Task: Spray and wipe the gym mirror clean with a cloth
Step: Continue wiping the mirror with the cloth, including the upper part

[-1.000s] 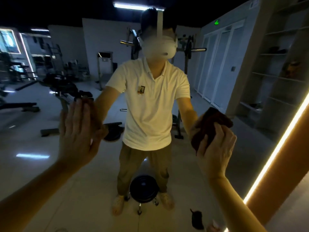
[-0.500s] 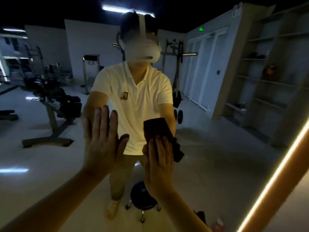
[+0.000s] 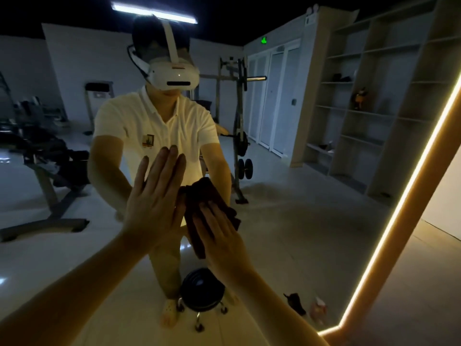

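Note:
The gym mirror (image 3: 311,221) fills the view and reflects a person in a white shirt and the dim gym. My left hand (image 3: 156,198) lies flat on the glass with straight fingers. Just right of it, my right hand (image 3: 219,236) presses a dark red cloth (image 3: 202,198) against the mirror with straight fingers. The cloth bunches above and beside that hand. A pink spray bottle (image 3: 318,309) shows low right in the reflection, on the floor near the mirror's foot.
A lit strip (image 3: 399,203) runs along the mirror's right edge, with an orange frame beyond it. A black round stool on castors (image 3: 202,293) and a dark object (image 3: 295,303) show in the reflection, along with weight racks, benches and shelves.
My right hand has slid the cloth left across the glass, from far right to beside my left hand. My left hand stays flat on the mirror while my view has shifted right.

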### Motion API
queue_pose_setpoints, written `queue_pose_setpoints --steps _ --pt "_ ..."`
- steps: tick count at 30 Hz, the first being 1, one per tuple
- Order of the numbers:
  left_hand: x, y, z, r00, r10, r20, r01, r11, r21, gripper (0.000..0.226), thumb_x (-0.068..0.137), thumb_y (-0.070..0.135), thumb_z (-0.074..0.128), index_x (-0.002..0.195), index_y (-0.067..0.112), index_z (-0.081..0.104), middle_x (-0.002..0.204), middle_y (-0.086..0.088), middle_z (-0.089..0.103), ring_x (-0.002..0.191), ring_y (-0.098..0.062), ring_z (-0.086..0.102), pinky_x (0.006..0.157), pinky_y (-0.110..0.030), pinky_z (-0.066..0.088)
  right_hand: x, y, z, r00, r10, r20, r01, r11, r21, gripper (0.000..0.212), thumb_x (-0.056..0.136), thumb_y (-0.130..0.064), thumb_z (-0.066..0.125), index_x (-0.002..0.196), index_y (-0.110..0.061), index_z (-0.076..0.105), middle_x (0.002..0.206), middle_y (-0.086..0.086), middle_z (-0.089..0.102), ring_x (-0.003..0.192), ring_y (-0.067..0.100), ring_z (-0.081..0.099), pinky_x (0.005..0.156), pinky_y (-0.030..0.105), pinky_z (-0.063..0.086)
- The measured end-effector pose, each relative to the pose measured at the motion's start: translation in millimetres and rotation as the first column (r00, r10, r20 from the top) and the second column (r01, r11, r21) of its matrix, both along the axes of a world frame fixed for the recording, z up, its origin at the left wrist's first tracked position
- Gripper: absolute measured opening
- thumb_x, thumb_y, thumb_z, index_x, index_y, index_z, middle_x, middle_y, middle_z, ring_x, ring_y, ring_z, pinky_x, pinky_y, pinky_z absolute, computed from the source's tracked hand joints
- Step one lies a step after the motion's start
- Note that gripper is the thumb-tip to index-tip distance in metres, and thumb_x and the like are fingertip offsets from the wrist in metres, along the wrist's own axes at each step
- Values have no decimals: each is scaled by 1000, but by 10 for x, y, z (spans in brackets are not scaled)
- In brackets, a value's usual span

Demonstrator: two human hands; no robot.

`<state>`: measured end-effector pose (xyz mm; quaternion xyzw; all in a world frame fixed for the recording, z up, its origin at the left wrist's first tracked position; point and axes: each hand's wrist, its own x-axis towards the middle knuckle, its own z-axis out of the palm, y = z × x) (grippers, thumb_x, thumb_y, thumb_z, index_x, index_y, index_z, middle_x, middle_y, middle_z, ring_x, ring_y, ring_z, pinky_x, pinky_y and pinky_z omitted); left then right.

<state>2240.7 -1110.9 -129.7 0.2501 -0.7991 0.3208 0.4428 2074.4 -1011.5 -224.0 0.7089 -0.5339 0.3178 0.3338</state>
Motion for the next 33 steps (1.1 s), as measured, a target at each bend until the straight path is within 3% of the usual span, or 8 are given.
queue_pose_setpoints --steps 8,12,15,21,25,28,30,33 --pt "-19 -78 -37 997 79 5 -78 994 -72 71 106 40 40 162 -2 27 172 -22 16 160 -36 15 129 -56 10 -1003 127 83 981 -188 -41 182 977 -108 74 85 -34 72 147 -5 42 154 14 37 145 31 35 113 52 40" --pt "-46 -83 -77 992 125 -4 -125 988 -95 72 105 39 43 162 -2 27 172 -22 16 160 -37 16 128 -58 12 -1761 416 181 903 -285 322 339 933 -123 76 79 -17 74 146 1 43 155 23 37 143 39 37 113 62 38" --pt "-74 -77 -109 984 175 -14 -176 981 -83 75 103 40 44 162 -2 25 172 -22 13 160 -37 14 128 -59 13 -2067 334 334 796 -215 566 331 937 -111 84 85 -6 75 156 3 31 165 24 24 154 40 22 125 59 22" --pt "-78 -87 -127 974 228 7 -227 970 -85 82 100 42 45 165 0 15 172 -23 10 160 -40 14 127 -62 15 -1042 -201 378 906 -4 423 136 950 -280 65 98 -19 51 156 -5 27 165 20 21 157 38 11 129 50 7" --pt "-41 -136 -129 978 207 12 -204 971 -127 82 99 41 44 164 -1 17 172 -24 13 159 -40 16 126 -63 17 -333 -231 41 992 121 34 -117 987 -108 66 99 -32 52 159 -15 32 171 7 16 159 27 11 130 46 3" --pt "-9 -136 -122 984 179 23 -175 976 -127 80 100 40 43 164 -1 19 171 -24 15 160 -38 14 127 -62 15 -470 -283 38 974 134 -180 -146 988 -54 59 103 -37 54 157 -19 40 169 3 26 158 25 19 129 45 17" --pt "-13 -111 -100 986 166 13 -163 980 -113 76 103 41 42 163 -2 23 171 -24 16 160 -38 15 127 -61 15 -706 -260 178 984 80 -159 -97 990 -105 54 103 -35 55 152 -18 43 164 3 35 158 24 20 127 46 22" --pt "-10 -66 -62 993 117 30 -115 991 -65 71 106 40 42 162 -1 26 171 -23 17 159 -39 19 128 -60 14 -1222 -38 504 991 -88 103 106 976 -188 55 95 -25 59 145 -11 42 156 12 35 153 30 26 123 54 28"
